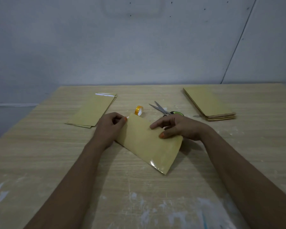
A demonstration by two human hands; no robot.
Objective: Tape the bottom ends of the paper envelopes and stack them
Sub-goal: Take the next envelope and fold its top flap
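Scene: a person sits at a pale wooden table point(40, 154), both bare forearms reaching forward, seen from a head camera.
Envelope in hand: a brown paper envelope point(149, 146) lies at a slant at the middle of the table, a glossy strip of tape point(156, 166) shining across its near end.
Left hand: the left hand point(110, 128) pinches the envelope's far left corner, the grip closed on the paper between thumb and fingers.
Right hand: the right hand point(177, 127) holds the envelope's upper edge, thumb pressed on top and fingers loosely curled.
Taped stack: a small stack of envelopes point(92, 111) lies at the far left, tape showing on its far end.
Untaped stack: a thicker pile point(208, 104) waits at the far right, well apart.
Tools: a yellow tape roll point(139, 110) and scissors point(162, 109) lie just beyond the hands.
Progress: judging by the piles, a few are done, this one looks taped and ready to stack, and most remain.
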